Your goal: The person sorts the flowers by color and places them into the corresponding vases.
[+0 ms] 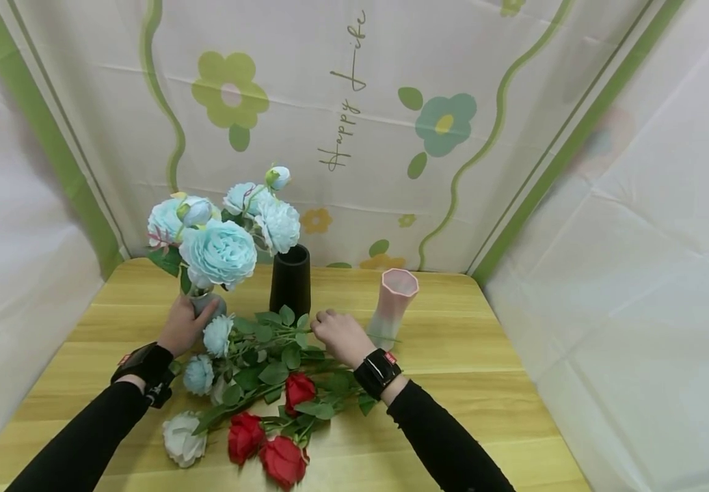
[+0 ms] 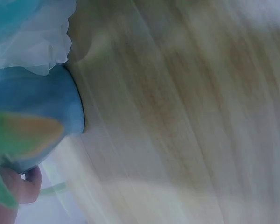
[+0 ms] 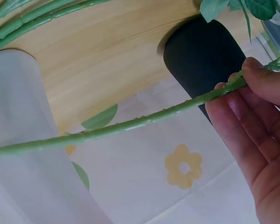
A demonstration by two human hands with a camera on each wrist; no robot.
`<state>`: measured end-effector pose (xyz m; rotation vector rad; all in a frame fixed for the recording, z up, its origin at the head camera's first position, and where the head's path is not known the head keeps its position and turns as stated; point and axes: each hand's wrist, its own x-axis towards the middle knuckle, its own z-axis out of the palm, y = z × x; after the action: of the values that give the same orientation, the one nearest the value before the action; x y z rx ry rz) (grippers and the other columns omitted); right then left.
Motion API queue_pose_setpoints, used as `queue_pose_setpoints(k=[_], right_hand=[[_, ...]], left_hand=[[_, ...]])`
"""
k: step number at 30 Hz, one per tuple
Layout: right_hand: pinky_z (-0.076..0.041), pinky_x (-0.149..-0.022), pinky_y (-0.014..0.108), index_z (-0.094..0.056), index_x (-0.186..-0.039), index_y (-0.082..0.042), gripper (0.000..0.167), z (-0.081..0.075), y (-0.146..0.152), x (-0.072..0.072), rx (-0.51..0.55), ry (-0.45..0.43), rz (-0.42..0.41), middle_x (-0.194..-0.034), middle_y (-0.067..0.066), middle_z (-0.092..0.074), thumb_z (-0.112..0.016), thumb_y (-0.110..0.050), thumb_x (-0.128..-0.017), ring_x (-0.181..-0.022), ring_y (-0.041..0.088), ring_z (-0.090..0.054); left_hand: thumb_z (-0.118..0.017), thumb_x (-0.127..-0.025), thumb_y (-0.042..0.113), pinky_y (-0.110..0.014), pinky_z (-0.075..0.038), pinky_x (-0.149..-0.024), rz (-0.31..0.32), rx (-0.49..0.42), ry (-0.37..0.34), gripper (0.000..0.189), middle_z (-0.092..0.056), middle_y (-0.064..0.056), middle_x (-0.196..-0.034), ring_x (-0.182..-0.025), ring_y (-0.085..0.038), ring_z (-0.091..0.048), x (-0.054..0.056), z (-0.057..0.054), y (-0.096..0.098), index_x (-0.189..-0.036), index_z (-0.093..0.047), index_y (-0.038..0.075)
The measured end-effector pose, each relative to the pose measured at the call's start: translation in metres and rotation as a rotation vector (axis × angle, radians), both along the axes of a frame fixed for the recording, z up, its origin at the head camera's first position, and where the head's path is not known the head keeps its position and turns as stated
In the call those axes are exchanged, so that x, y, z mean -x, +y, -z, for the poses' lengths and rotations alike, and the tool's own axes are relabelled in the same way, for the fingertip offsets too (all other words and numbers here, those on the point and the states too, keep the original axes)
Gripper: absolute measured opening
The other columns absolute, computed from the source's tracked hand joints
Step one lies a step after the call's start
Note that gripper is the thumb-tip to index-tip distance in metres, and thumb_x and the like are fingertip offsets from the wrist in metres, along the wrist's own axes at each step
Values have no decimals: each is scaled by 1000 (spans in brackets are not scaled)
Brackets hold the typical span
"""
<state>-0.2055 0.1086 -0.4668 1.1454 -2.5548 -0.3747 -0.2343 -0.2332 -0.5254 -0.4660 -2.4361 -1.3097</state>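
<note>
At the table's left, my left hand (image 1: 183, 325) grips a grey-blue vase (image 1: 209, 305) with large light-blue flowers (image 1: 219, 253) standing in it. The left wrist view shows the vase (image 2: 37, 100) up close, with a fingertip (image 2: 27, 185) against its side. My right hand (image 1: 343, 336) pinches a green flower stem (image 3: 144, 120) between thumb and fingers, above the pile in the middle. Leaves hide which bloom this stem carries. Below lie light-blue flowers (image 1: 217, 335), red roses (image 1: 284, 460) and a white flower (image 1: 184, 439), their leafy stems overlapping.
A black vase (image 1: 290, 281) stands upright behind the pile, between my hands. To the right, just past my right hand, is a pink-and-white vase (image 1: 396, 295). A printed cloth backdrop (image 1: 342, 191) rises behind the wooden table (image 1: 465, 383), with white sheets at both sides.
</note>
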Motion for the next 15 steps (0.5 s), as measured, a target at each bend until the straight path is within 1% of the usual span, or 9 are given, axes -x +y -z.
queue_pose_setpoints(k=[2,3,4,5,6,8,11,13,15], right_hand=[[-47,-53,20,-70,-94,-15,17,-2,1,-2,-2,5,-5,-88,-1,-62,-71,0,-85,-77,13,-58],[-47,-53,20,-70,-94,-14,18,-3,2,-3,1,10,-7,-88,-1,-61,-70,1,-85,-77,13,-57],[-47,-54,20,-70,-92,-14,18,-5,3,-4,4,16,-10,-87,-1,-61,-70,2,-85,-77,13,-57],[-46,-54,20,-69,-91,-14,19,-6,4,-4,9,21,-13,-86,-1,-60,-69,3,-84,-76,13,-57],[-46,-53,19,-69,-90,-13,19,-8,5,-5,13,30,-16,-85,-1,-59,-70,5,-83,-76,13,-56],[-46,-54,20,-69,-88,-13,20,-12,7,-6,22,52,-26,-84,0,-58,-71,6,-80,-75,14,-56],[-47,-55,20,-69,-89,-11,18,-16,10,-6,36,68,-41,-84,2,-58,-72,5,-81,-75,15,-56],[-49,-56,21,-70,-91,-11,17,-19,13,-5,46,73,-42,-85,3,-59,-70,5,-83,-76,16,-57],[-49,-56,22,-71,-92,-10,17,-22,16,-5,63,81,-37,-86,4,-60,-67,6,-86,-77,17,-57]], left_hand=[[-54,-104,17,-35,-29,-75,2,1,-19,55,-45,-27,-118,-92,-30,-48,0,0,-1,-148,-26,-1],[-54,-104,16,-38,-31,-78,7,-2,-26,58,-43,-30,-125,-101,-36,-48,0,0,-1,-150,-23,-1],[-54,-104,17,-42,-34,-81,13,-8,-33,60,-41,-32,-130,-108,-40,-48,0,-1,-2,-151,-22,-1],[-54,-104,17,-47,-34,-85,19,-14,-39,61,-38,-32,-137,-118,-41,-44,0,-1,-2,-152,-21,-1],[-54,-104,17,-51,-34,-87,25,-17,-47,61,-37,-32,-137,-121,-43,-42,0,-2,-3,-152,-21,-1],[-54,-104,17,-54,-34,-88,31,-18,-62,60,-37,-32,-137,-123,-45,-41,0,-3,-3,-151,-21,-3],[-53,-105,18,-50,-35,-86,31,-3,-79,57,-38,-32,-134,-119,-44,-43,-1,-4,-4,-147,-23,-5],[-53,-105,18,-48,-36,-82,28,7,-85,53,-40,-32,-129,-112,-44,-46,-1,-4,-5,-144,-27,-7],[-52,-105,17,-48,-37,-80,26,21,-75,51,-43,-33,-123,-106,-45,-49,0,-4,-5,-141,-28,-9]])
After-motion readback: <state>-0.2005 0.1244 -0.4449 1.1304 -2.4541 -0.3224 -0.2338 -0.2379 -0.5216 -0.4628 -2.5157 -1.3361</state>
